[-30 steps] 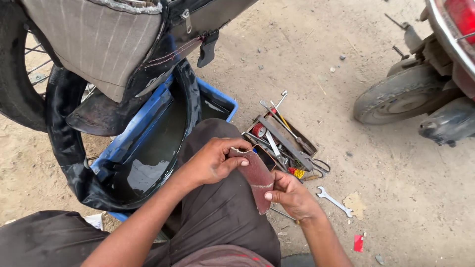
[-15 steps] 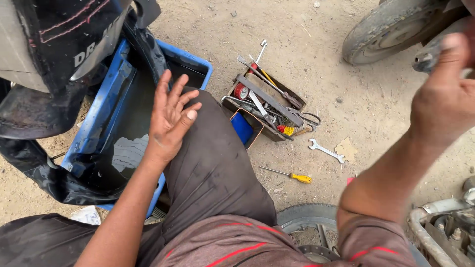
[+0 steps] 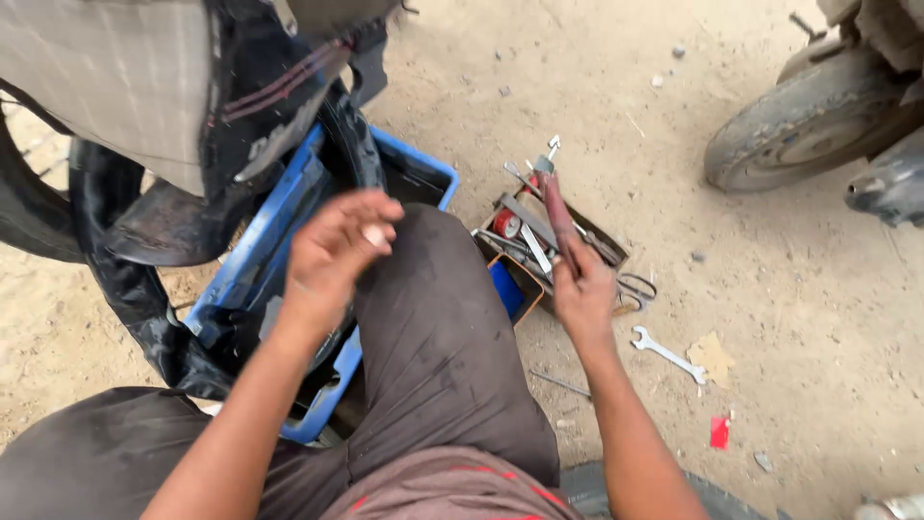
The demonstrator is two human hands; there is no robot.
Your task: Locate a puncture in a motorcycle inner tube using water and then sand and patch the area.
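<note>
My left hand (image 3: 337,246) hovers above my knee with the fingers loosely curled, pinching a small pale bit between the fingertips. My right hand (image 3: 582,289) is shut on a long reddish-brown strip (image 3: 558,212) that sticks up and away over the open tool box (image 3: 549,250). The box lies on the sandy ground just beyond my right knee, with several tools and a red round tin inside. A black inner tube (image 3: 144,308) drapes over a blue tub (image 3: 279,260) of dark water at my left.
A silver spanner (image 3: 667,352) and a red scrap (image 3: 719,432) lie on the ground to the right. A scooter wheel (image 3: 799,120) stands at the upper right. Another vehicle's seat and body (image 3: 144,87) loom at the upper left. A tyre edge (image 3: 597,481) shows by my right thigh.
My right hand came down from high on the right and now holds the reddish strip over the tool box. My left hand went from spread open to curled.
</note>
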